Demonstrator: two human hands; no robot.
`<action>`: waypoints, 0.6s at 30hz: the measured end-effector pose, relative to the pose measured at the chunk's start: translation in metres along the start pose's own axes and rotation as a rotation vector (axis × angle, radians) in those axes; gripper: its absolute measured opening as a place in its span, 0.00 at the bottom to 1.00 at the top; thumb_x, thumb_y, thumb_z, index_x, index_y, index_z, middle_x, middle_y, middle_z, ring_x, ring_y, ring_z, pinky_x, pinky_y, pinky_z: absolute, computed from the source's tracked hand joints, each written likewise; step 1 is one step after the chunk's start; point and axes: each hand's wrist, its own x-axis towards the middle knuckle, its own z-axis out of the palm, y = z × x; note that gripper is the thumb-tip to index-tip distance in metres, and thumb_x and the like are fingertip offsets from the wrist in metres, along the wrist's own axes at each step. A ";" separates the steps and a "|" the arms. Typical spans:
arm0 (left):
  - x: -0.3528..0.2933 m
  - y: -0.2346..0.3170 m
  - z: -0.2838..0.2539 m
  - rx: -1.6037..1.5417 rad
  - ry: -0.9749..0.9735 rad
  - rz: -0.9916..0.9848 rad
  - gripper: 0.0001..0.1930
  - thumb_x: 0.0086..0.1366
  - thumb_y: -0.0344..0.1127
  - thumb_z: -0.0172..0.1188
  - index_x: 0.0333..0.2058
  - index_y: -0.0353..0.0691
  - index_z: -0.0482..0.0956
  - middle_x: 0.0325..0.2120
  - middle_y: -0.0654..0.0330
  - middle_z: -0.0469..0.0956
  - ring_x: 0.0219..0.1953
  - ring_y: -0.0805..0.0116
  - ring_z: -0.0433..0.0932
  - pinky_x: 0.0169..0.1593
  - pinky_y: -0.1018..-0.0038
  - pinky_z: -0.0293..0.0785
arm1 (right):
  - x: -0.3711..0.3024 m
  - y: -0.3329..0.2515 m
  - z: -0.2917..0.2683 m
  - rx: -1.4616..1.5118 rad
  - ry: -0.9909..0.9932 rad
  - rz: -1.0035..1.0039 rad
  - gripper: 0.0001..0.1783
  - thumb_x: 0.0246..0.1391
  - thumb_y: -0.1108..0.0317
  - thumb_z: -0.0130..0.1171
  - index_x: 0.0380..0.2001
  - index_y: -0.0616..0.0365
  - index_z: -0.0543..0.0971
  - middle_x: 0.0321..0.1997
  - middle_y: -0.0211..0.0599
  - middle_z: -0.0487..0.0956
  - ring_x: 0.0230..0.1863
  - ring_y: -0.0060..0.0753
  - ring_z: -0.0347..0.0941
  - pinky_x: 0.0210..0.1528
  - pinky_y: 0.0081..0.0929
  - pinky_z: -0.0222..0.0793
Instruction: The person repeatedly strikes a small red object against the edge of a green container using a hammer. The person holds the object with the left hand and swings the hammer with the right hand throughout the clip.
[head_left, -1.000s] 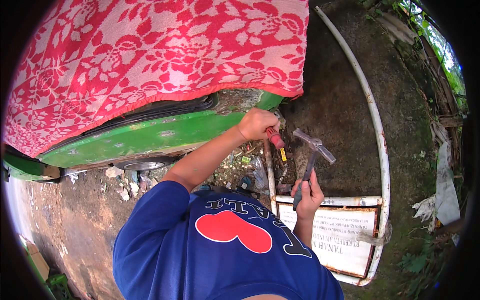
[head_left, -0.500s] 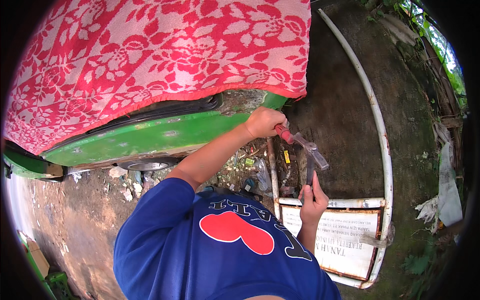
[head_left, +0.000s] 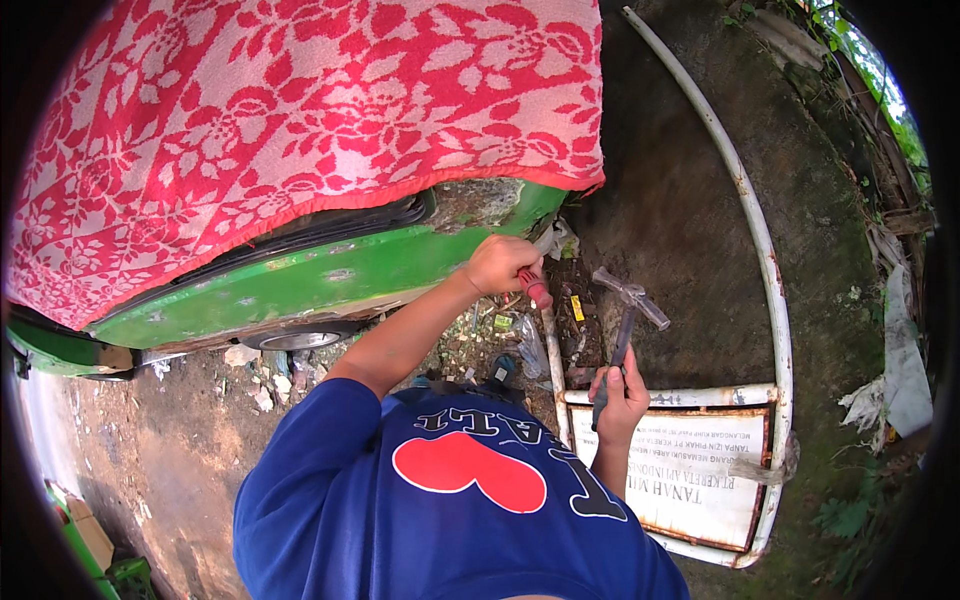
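My left hand point(head_left: 503, 265) is closed around a red-handled screwdriver point(head_left: 536, 290) beside the corner of a green car body point(head_left: 340, 262). The butt of its handle points toward me and to the right; its shaft and tip are hidden behind my hand. In my right hand point(head_left: 622, 396) is a hammer point(head_left: 628, 322), gripped by its dark handle with the metal head up. The hammer head is a short way right of the screwdriver's butt, not touching it. Bare, scraped patches mark the green paint, and a rough grey patch point(head_left: 475, 203) shows near the corner.
A red and pink floral blanket point(head_left: 350, 110) covers the car's top. To the right, a rusty white pipe frame point(head_left: 745, 200) with a white sign panel point(head_left: 690, 480) lies close to my right arm. Litter point(head_left: 530, 345) and a car wheel point(head_left: 300, 338) are below the body.
The hammer head has moved away from the screwdriver's butt, opening a gap between them. My left hand with the screwdriver sits slightly lower and further left in view.
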 end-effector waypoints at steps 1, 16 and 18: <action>-0.003 0.002 -0.001 0.001 0.023 0.010 0.14 0.51 0.30 0.64 0.15 0.41 0.66 0.14 0.58 0.66 0.18 0.56 0.70 0.23 0.63 0.66 | 0.000 0.003 -0.002 0.015 0.003 0.010 0.25 0.65 0.70 0.49 0.62 0.68 0.66 0.25 0.30 0.73 0.24 0.17 0.66 0.27 0.18 0.66; -0.001 0.007 0.004 -0.007 0.092 -0.009 0.15 0.49 0.23 0.60 0.15 0.38 0.61 0.13 0.56 0.61 0.16 0.55 0.65 0.22 0.63 0.63 | 0.014 0.017 -0.008 0.056 -0.031 0.103 0.23 0.62 0.73 0.52 0.59 0.66 0.70 0.25 0.29 0.74 0.23 0.17 0.67 0.26 0.16 0.64; 0.007 0.009 0.003 -0.018 0.128 0.010 0.15 0.50 0.20 0.58 0.14 0.38 0.60 0.12 0.57 0.58 0.14 0.57 0.62 0.20 0.64 0.59 | 0.020 0.017 -0.011 0.046 -0.033 0.117 0.23 0.62 0.72 0.53 0.59 0.65 0.70 0.25 0.29 0.75 0.23 0.17 0.67 0.26 0.17 0.65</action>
